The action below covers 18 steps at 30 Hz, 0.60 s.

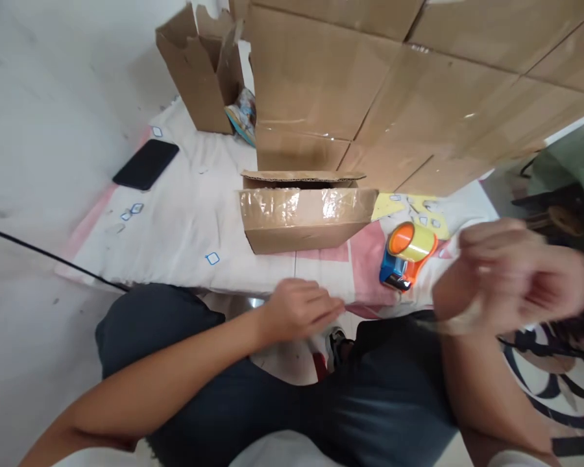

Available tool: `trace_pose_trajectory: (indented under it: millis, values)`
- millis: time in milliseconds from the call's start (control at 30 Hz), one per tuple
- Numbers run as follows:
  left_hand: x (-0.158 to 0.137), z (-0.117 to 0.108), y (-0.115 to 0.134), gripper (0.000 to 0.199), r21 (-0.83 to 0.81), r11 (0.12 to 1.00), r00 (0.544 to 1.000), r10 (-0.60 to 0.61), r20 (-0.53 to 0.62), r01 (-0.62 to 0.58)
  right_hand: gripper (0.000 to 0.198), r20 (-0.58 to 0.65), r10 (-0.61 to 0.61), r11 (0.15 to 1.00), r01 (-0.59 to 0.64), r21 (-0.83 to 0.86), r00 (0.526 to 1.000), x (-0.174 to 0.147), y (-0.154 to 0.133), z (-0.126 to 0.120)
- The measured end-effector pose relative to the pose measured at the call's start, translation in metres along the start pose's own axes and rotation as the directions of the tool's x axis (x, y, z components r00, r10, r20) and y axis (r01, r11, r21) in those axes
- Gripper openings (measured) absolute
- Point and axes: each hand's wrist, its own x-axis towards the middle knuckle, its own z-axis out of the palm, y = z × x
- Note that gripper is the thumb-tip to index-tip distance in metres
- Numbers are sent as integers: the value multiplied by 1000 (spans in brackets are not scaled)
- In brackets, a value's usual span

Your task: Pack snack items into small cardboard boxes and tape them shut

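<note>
Brown cardboard box (296, 240): on the patterned cloth (185, 227), straight ahead of my left hand (299, 310), the nearer one; long axis left to right, inside mostly hidden.
Left fingers: curled together, palm hidden; I can't tell whether they grip anything.
Right hand (513, 279): curled, blurred, grip unclear, beside the tape dispenser (409, 254).

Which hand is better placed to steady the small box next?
Probably the left hand: it is just in front of the small box; the right hand is farther off, past the tape dispenser.
</note>
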Motion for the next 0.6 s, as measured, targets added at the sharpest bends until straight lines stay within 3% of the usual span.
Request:
trace_pose_trajectory:
  millis: [33,100,167,233,333,400,500,600]
  values:
    - [9,-15,-8,13,149,987,994,79,-80,-66,15,-1,-32,999,32,31,999,-1,1,11]
    - [25,-46,-23,14,374,927,961,124,-246,-24,18,73,-50,995,43,85,996,-8,6,32]
    - [36,-73,-36,22,474,865,911,48,-410,168,33,181,7,994,-27,109,983,-16,10,48]
    - [43,-91,-45,34,463,812,864,-99,-493,357,40,234,56,990,-84,109,971,-22,12,58]
    - [46,-102,-55,49,395,785,854,-310,-419,478,41,277,108,982,-146,121,955,-25,12,68]
    - [45,-103,-58,43,366,794,867,-380,-322,485,42,300,130,976,-175,127,945,-25,12,73]
    - [41,-104,-59,33,371,815,895,-394,-208,445,46,339,143,974,-193,118,930,-26,13,79]
    - [38,-106,-56,44,403,834,925,-357,-127,377,48,348,121,979,-169,111,929,-25,13,82]
